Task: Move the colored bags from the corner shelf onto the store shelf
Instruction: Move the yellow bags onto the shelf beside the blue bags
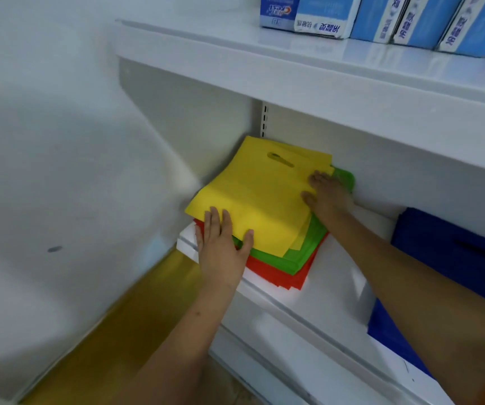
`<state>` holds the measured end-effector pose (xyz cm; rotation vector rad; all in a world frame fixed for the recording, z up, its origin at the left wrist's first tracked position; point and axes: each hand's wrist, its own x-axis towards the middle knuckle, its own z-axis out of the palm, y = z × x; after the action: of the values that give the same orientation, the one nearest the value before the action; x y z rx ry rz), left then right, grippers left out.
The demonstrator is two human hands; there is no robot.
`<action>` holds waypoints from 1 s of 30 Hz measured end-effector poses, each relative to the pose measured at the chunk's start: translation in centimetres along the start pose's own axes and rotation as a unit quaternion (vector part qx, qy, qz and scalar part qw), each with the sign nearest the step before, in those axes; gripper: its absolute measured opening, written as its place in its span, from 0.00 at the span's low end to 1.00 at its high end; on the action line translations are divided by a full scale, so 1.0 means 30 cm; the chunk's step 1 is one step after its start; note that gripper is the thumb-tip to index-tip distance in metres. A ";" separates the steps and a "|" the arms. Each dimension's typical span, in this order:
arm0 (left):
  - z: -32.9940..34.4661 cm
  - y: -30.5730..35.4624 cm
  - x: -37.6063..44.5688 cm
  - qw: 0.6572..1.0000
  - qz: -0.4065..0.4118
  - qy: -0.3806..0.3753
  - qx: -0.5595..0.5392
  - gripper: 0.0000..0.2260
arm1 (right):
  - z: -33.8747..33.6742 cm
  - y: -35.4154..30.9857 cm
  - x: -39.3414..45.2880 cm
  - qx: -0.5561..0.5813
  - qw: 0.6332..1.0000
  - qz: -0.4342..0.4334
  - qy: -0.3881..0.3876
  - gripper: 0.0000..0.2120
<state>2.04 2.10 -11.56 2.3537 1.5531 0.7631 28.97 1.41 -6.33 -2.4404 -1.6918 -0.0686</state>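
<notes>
Both hands, left hand (221,247) and right hand (327,197), lie flat-fingered on the yellow bag (261,194); grip undersides evenly before lifting.

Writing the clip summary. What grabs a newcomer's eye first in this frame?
The stack of bright bags in the shelf's left corner: yellow bags on top, green bags beneath, red bags at the bottom. Both hands rest on it, the left hand flat at the near left edge, the right hand on the far right side. Blue bags lie to the right, and blue boxes stand on the shelf above.
</notes>
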 end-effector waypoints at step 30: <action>0.118 1.038 -0.643 0.908 0.362 -0.081 -0.194 0.24 | -0.425 0.980 -1.071 0.045 0.976 0.159 0.142 0.16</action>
<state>22.59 -27.97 -6.28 2.5619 0.3653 0.8733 45.76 -40.46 -1.47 -2.4588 -1.1502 -0.2781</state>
